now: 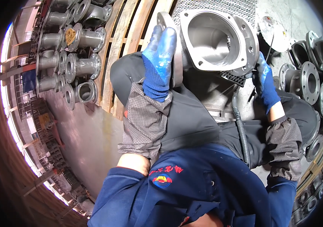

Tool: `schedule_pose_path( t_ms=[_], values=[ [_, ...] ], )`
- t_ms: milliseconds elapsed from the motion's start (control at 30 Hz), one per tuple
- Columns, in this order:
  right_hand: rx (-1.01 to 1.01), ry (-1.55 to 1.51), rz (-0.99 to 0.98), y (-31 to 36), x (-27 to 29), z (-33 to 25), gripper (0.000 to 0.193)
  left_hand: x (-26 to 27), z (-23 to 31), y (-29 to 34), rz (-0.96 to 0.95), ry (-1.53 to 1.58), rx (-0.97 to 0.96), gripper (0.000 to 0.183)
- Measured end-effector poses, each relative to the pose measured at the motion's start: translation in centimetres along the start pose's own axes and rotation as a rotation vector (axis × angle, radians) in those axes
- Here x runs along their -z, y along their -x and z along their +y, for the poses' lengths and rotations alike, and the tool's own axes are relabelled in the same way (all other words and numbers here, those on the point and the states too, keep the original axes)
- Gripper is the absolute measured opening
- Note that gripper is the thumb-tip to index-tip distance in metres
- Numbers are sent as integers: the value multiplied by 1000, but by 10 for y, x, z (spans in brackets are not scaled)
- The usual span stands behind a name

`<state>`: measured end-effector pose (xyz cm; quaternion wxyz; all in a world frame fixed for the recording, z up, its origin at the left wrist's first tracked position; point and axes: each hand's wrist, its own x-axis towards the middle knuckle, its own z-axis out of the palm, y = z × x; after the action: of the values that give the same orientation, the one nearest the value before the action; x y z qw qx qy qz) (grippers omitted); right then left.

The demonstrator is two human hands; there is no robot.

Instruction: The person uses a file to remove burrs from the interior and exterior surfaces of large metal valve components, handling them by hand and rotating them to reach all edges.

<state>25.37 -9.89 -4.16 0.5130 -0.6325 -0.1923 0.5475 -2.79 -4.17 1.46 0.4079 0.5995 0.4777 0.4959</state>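
A grey metal valve body [212, 42] with flanges is between my two hands, its square machined opening tilted up toward me. My left hand [159, 60], in a blue coated glove, presses along the outer face of the round left flange [177, 56]; its fingers are straight and close together. On the other side, my right hand [264, 80], gloved alike, grips the edge of the right flange [250, 49], with its fingertips partly hidden. The casting's underside is out of sight. Below its right side a dark ribbed metal block [232, 78] shows.
A wooden pallet [118, 53] with stacked flanged castings [87, 67] stands to the left. More flanged parts [310, 82] crowd the right. A grey corrugated hose [240, 128] runs between my legs. Metal mesh [222, 4] and a round white disc [277, 36] lie beyond the casting.
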Motion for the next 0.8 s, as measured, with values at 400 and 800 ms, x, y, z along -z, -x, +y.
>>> schedule_pose_path(
  t_ms=[400,800],
  values=[
    [-305,146,-435,170,-15,-54,41,2,-5,-2,67,-57,-44,30],
    [239,475,-378,191,-12,-17,40,-3,-36,-14,147,801,345,42]
  ],
)
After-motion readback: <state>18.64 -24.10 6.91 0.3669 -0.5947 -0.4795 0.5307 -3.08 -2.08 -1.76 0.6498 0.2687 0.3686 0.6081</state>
